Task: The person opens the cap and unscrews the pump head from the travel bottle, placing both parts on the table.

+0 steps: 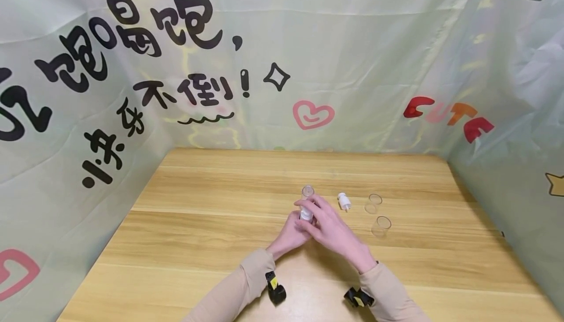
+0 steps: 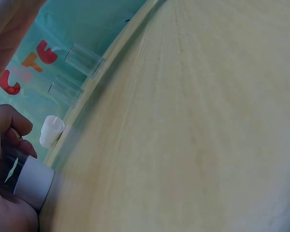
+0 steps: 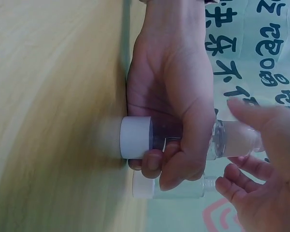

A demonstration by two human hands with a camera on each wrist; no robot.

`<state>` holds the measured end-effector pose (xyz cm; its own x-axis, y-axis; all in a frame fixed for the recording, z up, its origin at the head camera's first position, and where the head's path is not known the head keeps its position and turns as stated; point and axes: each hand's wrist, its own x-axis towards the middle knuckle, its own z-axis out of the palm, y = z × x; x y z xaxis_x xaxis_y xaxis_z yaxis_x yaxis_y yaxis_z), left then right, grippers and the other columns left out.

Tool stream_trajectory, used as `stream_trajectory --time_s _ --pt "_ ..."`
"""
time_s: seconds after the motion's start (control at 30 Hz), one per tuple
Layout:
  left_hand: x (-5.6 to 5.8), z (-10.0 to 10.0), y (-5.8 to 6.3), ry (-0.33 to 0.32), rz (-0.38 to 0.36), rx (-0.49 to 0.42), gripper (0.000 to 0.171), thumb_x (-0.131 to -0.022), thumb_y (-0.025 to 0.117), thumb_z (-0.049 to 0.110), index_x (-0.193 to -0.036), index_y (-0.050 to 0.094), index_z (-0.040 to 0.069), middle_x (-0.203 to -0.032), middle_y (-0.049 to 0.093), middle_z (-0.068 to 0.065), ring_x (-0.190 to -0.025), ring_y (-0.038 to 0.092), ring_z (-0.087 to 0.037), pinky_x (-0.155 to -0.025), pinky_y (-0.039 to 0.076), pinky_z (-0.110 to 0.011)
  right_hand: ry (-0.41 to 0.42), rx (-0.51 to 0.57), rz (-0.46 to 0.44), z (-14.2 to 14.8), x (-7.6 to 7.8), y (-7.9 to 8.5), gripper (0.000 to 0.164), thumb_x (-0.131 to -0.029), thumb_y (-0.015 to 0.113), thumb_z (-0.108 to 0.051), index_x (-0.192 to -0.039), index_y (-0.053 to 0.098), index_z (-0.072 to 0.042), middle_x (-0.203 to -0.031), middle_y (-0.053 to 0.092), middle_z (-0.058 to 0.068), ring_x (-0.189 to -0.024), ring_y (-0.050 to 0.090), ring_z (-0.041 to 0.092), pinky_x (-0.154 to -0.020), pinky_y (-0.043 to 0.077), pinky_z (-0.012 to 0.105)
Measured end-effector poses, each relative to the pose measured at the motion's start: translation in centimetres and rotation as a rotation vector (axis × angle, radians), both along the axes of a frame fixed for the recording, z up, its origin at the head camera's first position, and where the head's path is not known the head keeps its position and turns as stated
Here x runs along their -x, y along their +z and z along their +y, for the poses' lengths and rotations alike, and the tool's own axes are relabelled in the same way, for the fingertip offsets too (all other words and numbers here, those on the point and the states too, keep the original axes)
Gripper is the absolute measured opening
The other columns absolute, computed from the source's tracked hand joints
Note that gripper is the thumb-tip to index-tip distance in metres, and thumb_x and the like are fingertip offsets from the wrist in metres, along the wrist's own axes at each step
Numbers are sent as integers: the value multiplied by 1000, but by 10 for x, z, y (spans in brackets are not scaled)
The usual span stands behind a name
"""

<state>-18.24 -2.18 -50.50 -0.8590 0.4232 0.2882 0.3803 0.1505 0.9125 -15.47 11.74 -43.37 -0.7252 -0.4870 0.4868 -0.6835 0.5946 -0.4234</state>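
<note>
A clear bottle with a white base band [image 3: 135, 137] stands upright, and my left hand [image 1: 293, 231] grips round its body. On its neck sits a white pump top [image 1: 306, 214]. The thumb and fingers of my right hand [image 1: 332, 226] curl about that top from either side, the thumb blurred in the right wrist view. Just behind stands a second clear bottle [image 3: 179, 187] with the same white base and a bare threaded neck. A loose white pump head [image 1: 344, 201] lies on the tabletop to the right of my hands.
Two clear cylindrical caps, a far one [image 1: 373, 204] and a nearer one [image 1: 381, 226], stand on the wooden table [image 1: 198, 224] to the right. Printed fabric [image 1: 352, 53] hangs around the table's back and sides.
</note>
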Motion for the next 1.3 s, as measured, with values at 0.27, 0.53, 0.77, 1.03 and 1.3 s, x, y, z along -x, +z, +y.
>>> stream_trajectory --time_s 0.27,0.53,0.77,1.03,1.3 --pt "-6 -1 13 9 -2 22 21 -81 64 -9 -101 66 -10 -90 72 -27 -75 61 1 -76 54 -17 45 55 14 -1 1 0 46 -81 73 -3 -126 64 -7 -113 65 12 -93 61 16 -75 56 27" --pt "-18 -6 37 -16 5 -15 28 -79 61 -9 -106 65 -11 -94 72 -28 -80 63 -1 -80 55 -19 -31 37 -8 -1 -1 3 45 -86 78 -18 -127 64 -7 -122 64 11 -97 65 21 -81 58 35" --pt "-17 -6 37 -20 9 10 19 -81 65 -8 -100 64 -12 -88 70 -28 -73 55 9 -76 54 -16 0 31 -25 0 -3 6 45 -84 74 -9 -128 64 -8 -128 64 14 -115 65 31 -94 57 48" --pt "-19 -6 37 -7 -30 0 29 -82 62 -8 -110 65 -11 -96 72 -27 -80 63 0 -79 54 -17 -16 22 -15 -2 -2 5 45 -85 77 -12 -129 64 -9 -120 66 10 -102 66 22 -85 59 37" --pt "-7 -2 15 -16 11 -13 17 -80 63 -10 -97 62 -13 -86 67 -31 -73 56 6 -76 54 -18 -9 46 -52 -1 -4 6 50 -84 76 -10 -132 62 -10 -131 63 15 -115 64 32 -92 57 47"
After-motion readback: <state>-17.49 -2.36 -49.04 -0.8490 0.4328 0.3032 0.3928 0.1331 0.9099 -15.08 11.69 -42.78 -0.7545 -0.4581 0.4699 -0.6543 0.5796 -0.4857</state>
